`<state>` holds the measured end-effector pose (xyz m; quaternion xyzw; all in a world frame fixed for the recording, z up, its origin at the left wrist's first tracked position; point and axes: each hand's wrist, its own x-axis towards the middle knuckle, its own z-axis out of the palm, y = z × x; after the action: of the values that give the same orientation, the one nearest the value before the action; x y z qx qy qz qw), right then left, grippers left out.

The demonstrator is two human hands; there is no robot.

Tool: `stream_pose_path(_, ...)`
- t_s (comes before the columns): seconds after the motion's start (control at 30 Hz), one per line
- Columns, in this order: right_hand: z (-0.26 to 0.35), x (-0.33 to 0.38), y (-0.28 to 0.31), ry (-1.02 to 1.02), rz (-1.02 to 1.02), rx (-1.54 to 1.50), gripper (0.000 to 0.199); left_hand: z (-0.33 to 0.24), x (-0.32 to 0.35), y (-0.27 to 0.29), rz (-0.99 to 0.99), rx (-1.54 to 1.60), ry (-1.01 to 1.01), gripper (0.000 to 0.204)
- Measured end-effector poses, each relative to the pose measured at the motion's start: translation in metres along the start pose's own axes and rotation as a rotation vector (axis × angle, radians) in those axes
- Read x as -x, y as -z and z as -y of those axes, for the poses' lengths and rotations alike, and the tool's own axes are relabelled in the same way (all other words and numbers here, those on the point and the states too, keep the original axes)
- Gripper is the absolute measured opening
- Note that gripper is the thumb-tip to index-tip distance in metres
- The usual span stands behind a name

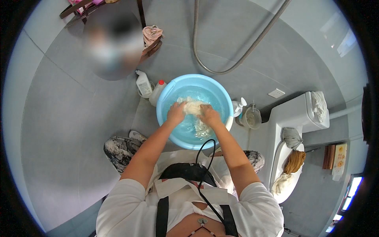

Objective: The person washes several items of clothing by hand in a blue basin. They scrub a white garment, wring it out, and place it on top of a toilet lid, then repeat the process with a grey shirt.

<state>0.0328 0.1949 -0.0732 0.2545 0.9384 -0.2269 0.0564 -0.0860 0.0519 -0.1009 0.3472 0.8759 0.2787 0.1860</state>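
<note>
The grey tiled floor (pixel 71 130) fills most of the view, and a white toilet (pixel 294 118) stands at the right with some cloths lying on it. In the middle sits a round blue basin (pixel 166 98) with water inside. Behind the basin stand a white bottle (pixel 144 83) and a second bottle with a red cap (pixel 157 91), and at its right side a small pump bottle (pixel 238 107).

The pale cloth (pixel 192 106) lies in the basin, wet and bunched together. The left hand (pixel 176 112) and the right hand (pixel 209 115) are both closed on it, very near each other, pressing it at the water surface. I judge that the washing is in the middle: the cloth is already soaked and is being rubbed, while wringing it and taking it out of the basin are not yet done. Whether soap is in the water I cannot tell.
</note>
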Motion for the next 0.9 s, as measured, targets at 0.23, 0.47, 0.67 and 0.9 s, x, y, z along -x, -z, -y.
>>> stream_pose_path(0.23,-0.029,-0.018,-0.036,-0.022,0.212,-0.012,0.058,0.002,-0.004,0.001,-0.043,-0.037,-0.072,0.033)
stream_pose_path(0.47,-0.012,-0.005,-0.001,0.005,-0.035,-0.436,0.033,-0.012,-0.018,0.015,-0.061,0.710,0.152,0.029)
stream_pose_path(0.67,0.011,0.011,0.012,-0.022,0.131,-0.979,0.035,-0.025,-0.026,0.013,-0.018,1.393,0.268,0.040)
stream_pose_path(0.9,0.016,0.010,0.025,-0.340,0.094,-1.300,0.044,-0.050,-0.005,0.047,0.313,1.369,0.257,0.039)
